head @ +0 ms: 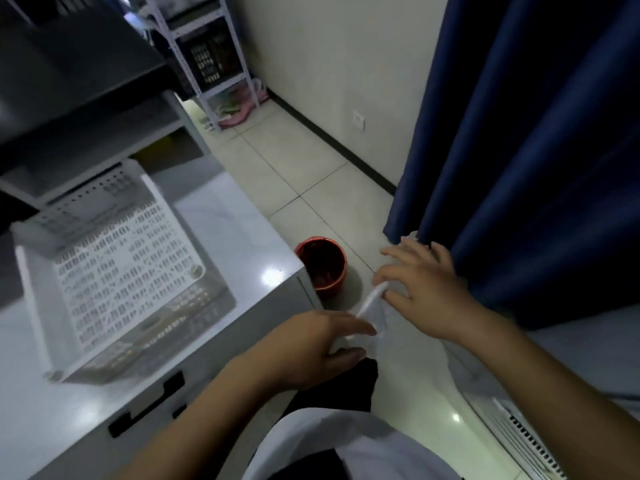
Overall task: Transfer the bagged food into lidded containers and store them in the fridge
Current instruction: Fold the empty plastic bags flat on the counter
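Note:
A thin, clear plastic bag (375,311) hangs between my two hands above the floor, to the right of the white counter. My left hand (311,348) pinches its lower end with fingers closed on it. My right hand (420,289) grips the upper end, with the other fingers spread. The bag looks limp, and I cannot tell whether anything is inside. No lidded container or fridge is in view.
A white perforated plastic basket (114,271) lies tilted on the white counter (242,237). A small red bin (323,265) stands on the tiled floor beside the counter's corner. A dark blue curtain (536,150) hangs at right. A metal shelf rack (211,53) is at the back.

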